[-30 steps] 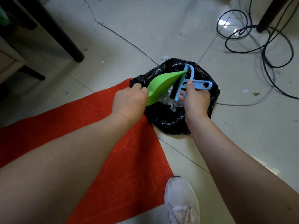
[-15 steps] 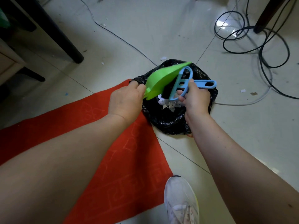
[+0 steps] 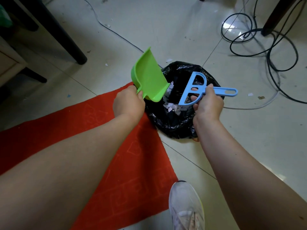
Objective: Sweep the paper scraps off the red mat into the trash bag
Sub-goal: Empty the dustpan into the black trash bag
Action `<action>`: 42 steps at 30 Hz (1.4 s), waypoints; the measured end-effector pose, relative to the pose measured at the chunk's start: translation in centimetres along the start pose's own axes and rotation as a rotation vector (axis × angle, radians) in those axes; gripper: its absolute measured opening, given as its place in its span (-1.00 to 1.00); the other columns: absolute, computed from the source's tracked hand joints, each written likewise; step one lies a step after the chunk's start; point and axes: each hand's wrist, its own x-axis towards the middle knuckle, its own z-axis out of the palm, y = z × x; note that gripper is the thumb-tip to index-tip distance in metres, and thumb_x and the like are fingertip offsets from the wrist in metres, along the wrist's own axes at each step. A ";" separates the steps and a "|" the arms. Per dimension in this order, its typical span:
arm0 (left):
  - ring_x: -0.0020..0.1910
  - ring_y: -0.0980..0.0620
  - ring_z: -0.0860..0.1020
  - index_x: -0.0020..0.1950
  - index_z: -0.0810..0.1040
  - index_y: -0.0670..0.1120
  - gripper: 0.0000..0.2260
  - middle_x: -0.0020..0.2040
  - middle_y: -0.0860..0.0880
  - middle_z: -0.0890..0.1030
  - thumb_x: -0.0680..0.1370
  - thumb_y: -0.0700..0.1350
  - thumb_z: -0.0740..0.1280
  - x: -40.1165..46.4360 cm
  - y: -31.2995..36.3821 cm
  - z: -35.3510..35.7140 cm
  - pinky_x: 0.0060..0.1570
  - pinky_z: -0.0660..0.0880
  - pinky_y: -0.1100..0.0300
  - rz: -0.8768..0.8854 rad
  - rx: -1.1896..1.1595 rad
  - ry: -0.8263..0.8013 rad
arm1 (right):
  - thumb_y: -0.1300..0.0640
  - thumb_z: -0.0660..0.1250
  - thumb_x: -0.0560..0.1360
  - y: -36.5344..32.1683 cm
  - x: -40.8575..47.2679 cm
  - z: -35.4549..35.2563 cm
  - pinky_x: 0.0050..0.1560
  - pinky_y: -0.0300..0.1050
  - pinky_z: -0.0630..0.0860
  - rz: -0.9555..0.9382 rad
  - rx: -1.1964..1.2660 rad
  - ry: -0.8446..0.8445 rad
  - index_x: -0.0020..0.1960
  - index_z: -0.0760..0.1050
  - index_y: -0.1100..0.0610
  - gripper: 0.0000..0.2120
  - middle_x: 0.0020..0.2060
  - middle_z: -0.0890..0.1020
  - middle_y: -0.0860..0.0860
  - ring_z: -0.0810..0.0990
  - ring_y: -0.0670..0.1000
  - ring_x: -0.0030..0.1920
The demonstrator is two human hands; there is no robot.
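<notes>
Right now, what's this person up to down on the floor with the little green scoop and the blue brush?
A person is tidying paper scraps. The left hand grips a green dustpan by its handle, tilted beside the mouth of a black trash bag. The right hand holds a blue hand brush over the bag's opening. White paper scraps lie inside the bag, and the visible part of the red mat looks free of scraps. A few bits remain on the floor tiles behind the bag.
</notes>
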 end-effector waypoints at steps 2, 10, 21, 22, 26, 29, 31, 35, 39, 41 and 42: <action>-0.14 -0.21 0.49 -0.16 0.43 -0.13 -0.80 -0.22 -0.12 0.49 0.59 -0.04 0.21 0.2 -0.2 0.2 -0.25 0.30 0.08 -0.017 -0.046 -0.034 | 0.00 0.17 0.60 -0.1 -0.2 -0.1 -0.54 -0.36 0.36 -0.014 0.025 -0.016 -0.18 0.46 0.04 -0.77 -0.11 0.69 0.08 0.52 -0.12 -0.51; -0.39 0.00 0.48 -0.10 0.46 -0.19 -0.75 -0.25 -0.09 0.66 0.64 -0.06 0.13 -0.2 0.4 1.3 -0.23 0.46 0.05 -0.052 -0.323 -0.279 | 0.15 0.30 0.51 2.0 -1.7 0.3 0.01 -0.13 0.50 -0.953 -0.692 -0.248 0.18 0.59 0.07 -0.74 0.01 0.68 0.00 0.64 0.05 -0.01; -0.46 0.10 0.46 -0.22 0.56 0.00 -0.47 -0.42 0.03 0.55 0.63 0.23 -0.06 -2.1 3.0 0.5 -0.38 0.42 0.27 -0.441 -1.031 -0.526 | 0.24 0.20 0.48 3.8 -2.5 2.6 0.04 0.02 0.44 -1.125 -1.473 -0.487 0.32 0.33 0.20 -0.59 0.15 0.51 0.10 0.43 0.16 0.09; -0.45 0.09 0.49 -0.19 0.59 0.01 -0.44 -0.39 0.03 0.58 0.60 0.28 -0.08 -2.1 3.0 0.6 -0.39 0.43 0.25 -0.489 -1.091 -0.548 | 0.23 0.20 0.48 3.7 -2.6 2.8 0.05 0.01 0.41 -1.110 -1.514 -0.482 0.33 0.30 0.21 -0.58 0.15 0.49 0.10 0.41 0.15 0.11; -0.53 0.05 0.40 -0.03 0.56 -0.07 -0.37 -0.37 -0.04 0.50 0.54 0.38 -0.08 -1.7 2.7 0.6 -0.51 0.38 0.29 -0.524 -1.208 -0.685 | 0.16 0.25 0.47 3.2 -2.7 3.2 0.07 -0.03 0.37 -1.099 -1.697 -0.537 0.28 0.30 0.21 -0.60 0.15 0.47 0.11 0.36 0.15 0.16; -0.54 0.04 0.34 -0.11 0.55 -0.07 -0.53 -0.44 -0.04 0.43 0.57 0.28 0.07 -1.5 2.6 0.4 -0.50 0.38 0.27 -0.525 -1.163 -0.706 | 0.11 0.25 0.48 2.9 -2.6 2.9 0.05 -0.02 0.34 -1.091 -1.725 -0.547 0.27 0.33 0.16 -0.62 0.14 0.48 0.07 0.35 0.13 0.16; -0.52 0.05 0.34 -0.09 0.51 -0.08 -0.68 -0.43 -0.04 0.41 0.61 0.12 0.14 -1.5 2.6 0.6 -0.48 0.41 0.24 -0.509 -1.102 -0.674 | 0.09 0.23 0.49 2.8 -2.5 2.7 0.05 0.01 0.31 -1.113 -1.708 -0.527 0.28 0.35 0.11 -0.63 0.14 0.50 0.02 0.35 0.12 0.16; -0.45 0.06 0.37 -0.06 0.43 -0.06 -0.86 -0.34 -0.06 0.44 0.65 -0.13 0.13 -1.9 2.7 1.5 -0.48 0.44 0.24 -0.448 -1.010 -0.608 | 0.05 0.26 0.47 2.9 -2.5 2.3 0.12 0.01 0.30 -0.969 -1.566 -0.506 0.25 0.48 0.02 -0.65 0.18 0.50 -0.01 0.33 0.13 0.21; -0.32 0.04 0.47 0.16 0.43 -0.11 -0.86 -0.17 -0.08 0.52 0.61 -0.17 0.18 -2.7 3.4 1.7 -0.43 0.45 0.25 -0.413 -1.000 -0.541 | -0.01 0.18 0.54 3.4 -3.6 2.3 0.14 0.00 0.37 -0.726 -1.217 -0.314 0.20 0.55 0.04 -0.69 0.14 0.46 0.11 0.38 0.19 0.18; -0.34 0.04 0.47 0.15 0.41 -0.12 -0.86 -0.17 -0.10 0.53 0.59 -0.17 0.21 -3.5 4.0 1.5 -0.43 0.45 0.26 -0.418 -1.016 -0.513 | -0.13 0.20 0.53 3.2 -3.9 2.4 0.07 -0.04 0.40 -0.555 -1.149 -0.346 0.20 0.53 0.04 -0.64 0.10 0.53 0.13 0.47 0.18 0.16; -0.32 0.04 0.49 0.17 0.40 -0.11 -0.84 -0.15 -0.11 0.54 0.60 -0.17 0.19 -4.0 4.3 1.4 -0.41 0.46 0.26 -0.424 -1.030 -0.512 | -0.17 0.22 0.50 3.0 -4.0 2.3 -0.03 -0.07 0.40 -0.485 -1.138 -0.381 0.15 0.54 0.03 -0.64 0.05 0.59 0.09 0.51 0.15 0.12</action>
